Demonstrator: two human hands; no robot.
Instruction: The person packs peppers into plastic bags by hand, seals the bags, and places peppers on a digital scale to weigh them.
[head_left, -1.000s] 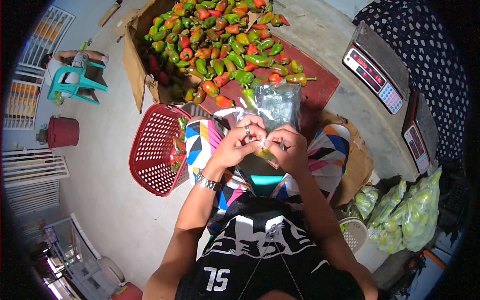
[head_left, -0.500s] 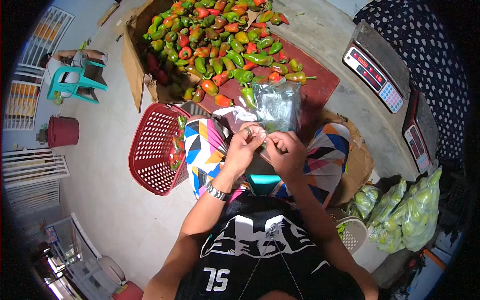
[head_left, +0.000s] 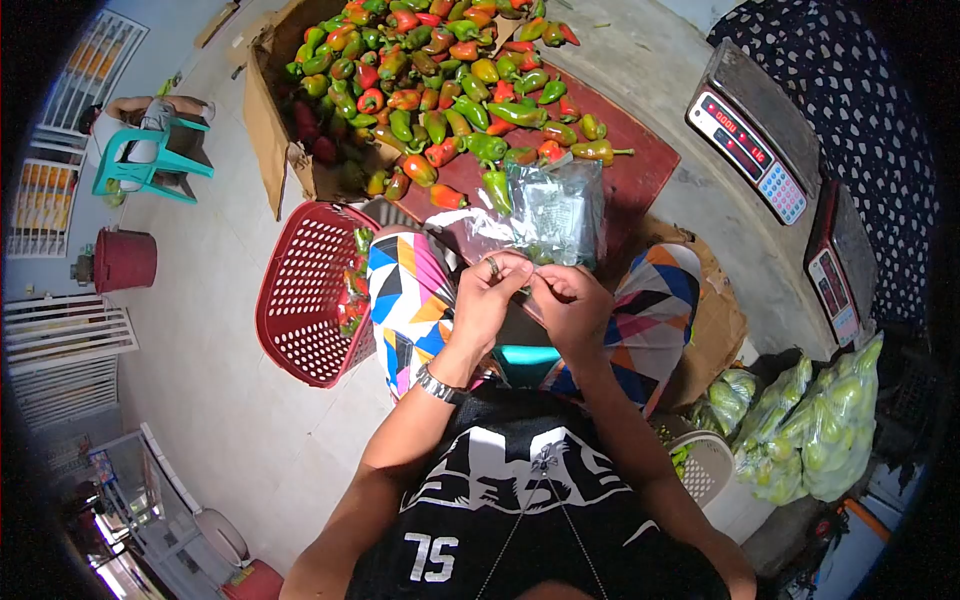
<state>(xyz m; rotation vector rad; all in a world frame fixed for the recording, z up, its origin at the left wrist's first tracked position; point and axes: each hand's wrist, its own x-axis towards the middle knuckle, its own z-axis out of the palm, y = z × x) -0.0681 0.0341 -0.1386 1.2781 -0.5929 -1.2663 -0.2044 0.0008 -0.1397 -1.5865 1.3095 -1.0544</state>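
My left hand point(head_left: 490, 290) and my right hand point(head_left: 572, 305) meet over my lap, thumbs and fingertips pinched together. Between them is the edge of a clear plastic bag point(head_left: 490, 232), which spreads away from my fingers onto the dark red board. A stack of clear plastic bags point(head_left: 560, 210) lies on the board just beyond my hands. Many red and green peppers point(head_left: 460, 110) are heaped on the board point(head_left: 640, 150) and in a cardboard box point(head_left: 262, 130). One green pepper point(head_left: 496, 190) rests beside the bag stack.
A red basket point(head_left: 300, 300) with bagged peppers stands left of my knee. Two digital scales point(head_left: 750, 150) are at the right. Bags of green produce point(head_left: 840, 430) and a pale basket point(head_left: 708, 468) sit lower right. A person point(head_left: 150, 115) is by a green chair point(head_left: 150, 172).
The clear plastic by my fingers has spread flatter over the board. My hands stay pinched together in nearly the same place.
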